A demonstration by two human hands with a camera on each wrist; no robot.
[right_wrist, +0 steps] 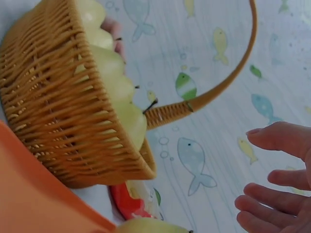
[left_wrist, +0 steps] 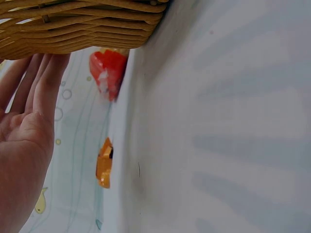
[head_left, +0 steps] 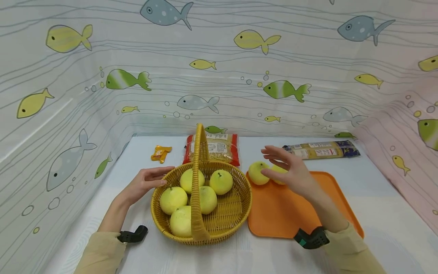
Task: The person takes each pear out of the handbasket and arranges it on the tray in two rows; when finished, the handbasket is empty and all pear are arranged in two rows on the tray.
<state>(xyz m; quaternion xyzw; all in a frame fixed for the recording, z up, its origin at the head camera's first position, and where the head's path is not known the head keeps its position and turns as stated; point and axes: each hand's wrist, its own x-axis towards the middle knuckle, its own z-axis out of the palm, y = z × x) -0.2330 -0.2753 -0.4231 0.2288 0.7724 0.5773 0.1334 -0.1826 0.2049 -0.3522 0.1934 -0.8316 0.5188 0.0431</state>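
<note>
L hand (head_left: 145, 183) is resting its straight fingertips against the rim of the wicker basket (head_left: 239, 205) on the near-middle of the table (head_left: 383, 213), grip released, holding nothing. Five yellow-green fruits (head_left: 221, 182) are lying inside the basket. R hand (head_left: 291, 171) is hovering w/ fingers spread over two more fruits (head_left: 257, 173) at the far edge of the orange tray (head_left: 273, 213), just right of the basket; grip released, and contact w/ the fruit can't be told.

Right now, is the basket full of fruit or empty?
Partly full. The basket holds five yellow-green fruits, and bare wicker shows on its right side.
</note>
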